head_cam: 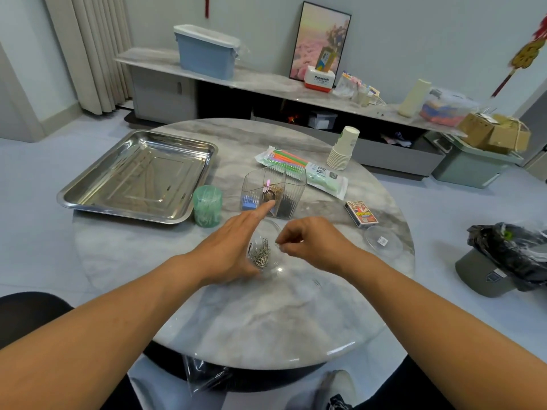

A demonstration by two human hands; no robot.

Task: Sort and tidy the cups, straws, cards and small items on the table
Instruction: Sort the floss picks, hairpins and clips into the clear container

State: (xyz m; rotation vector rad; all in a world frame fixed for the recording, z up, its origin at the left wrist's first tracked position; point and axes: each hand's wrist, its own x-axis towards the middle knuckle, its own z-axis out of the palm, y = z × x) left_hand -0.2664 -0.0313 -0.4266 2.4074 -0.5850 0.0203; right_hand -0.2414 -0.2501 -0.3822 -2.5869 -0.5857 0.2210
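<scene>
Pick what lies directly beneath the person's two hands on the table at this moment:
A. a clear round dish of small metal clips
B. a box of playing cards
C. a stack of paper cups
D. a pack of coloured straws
A: the clear dish of metal clips sits between the left hand and right hand, while the paper cups, card box and straw pack lie farther back.

Beyond our desk, around the low sideboard [266, 81]

On it we see a blue bin [207, 51] and framed picture [321, 39]; right of it, cardboard boxes [494, 133] top a green crate [470, 167].
</scene>
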